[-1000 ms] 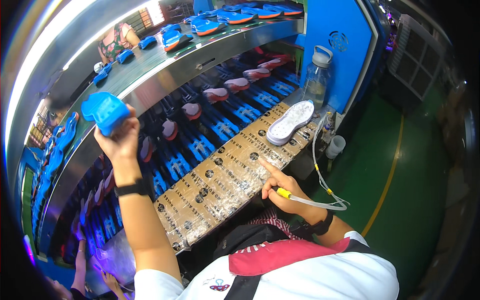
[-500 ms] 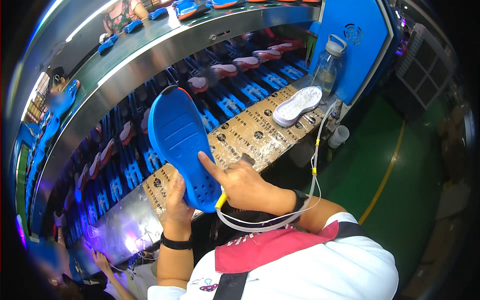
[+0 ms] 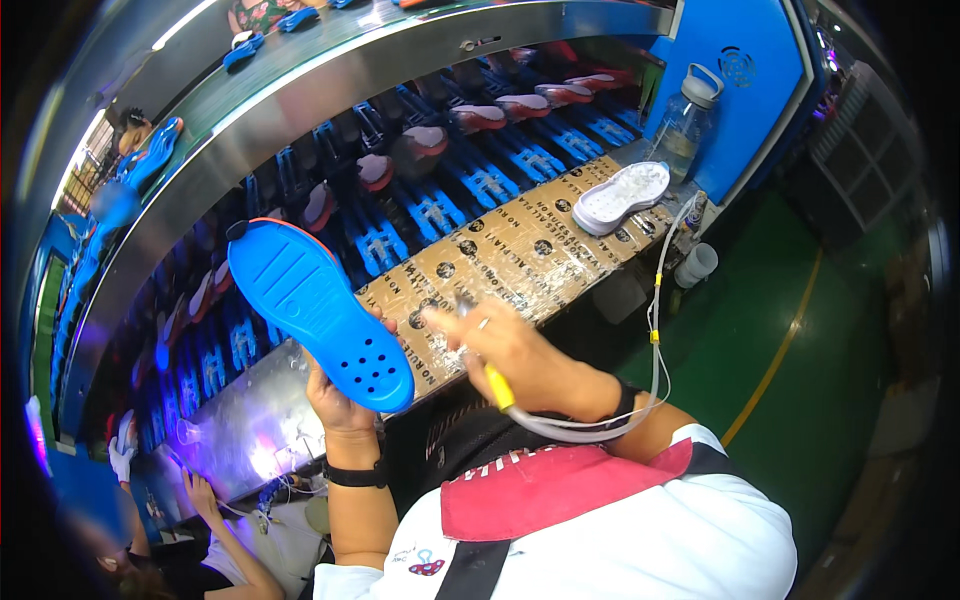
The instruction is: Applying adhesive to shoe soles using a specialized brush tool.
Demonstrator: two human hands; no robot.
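My left hand (image 3: 340,402) is closed around the heel half of a blue shoe sole (image 3: 305,295), with fingers showing at its right edge. The sole is tilted, its flat face with grooves and small round holes toward me. A black tip and an orange edge show at its toe end. To its right, apart from it, my right hand (image 3: 540,360) is closed on a slim hose-fed tool with a yellow sleeve (image 3: 499,387). The tool's front end is smeared by motion. A pale hose (image 3: 580,433) runs from it past my wrist.
Printed brown cardboard (image 3: 480,270) covers the bench. A white sole (image 3: 622,198) lies at its far right, near a clear bottle (image 3: 686,120) and a white cup (image 3: 697,262). Behind stands a rack (image 3: 435,212) with several soles, below a green conveyor (image 3: 215,100). Another person's hand (image 3: 203,495) works at lower left.
The sole has swung left and down, its toe end tipping left. My right hand has drawn away from the sole to the right, and its pointing finger no longer lies on the sole.
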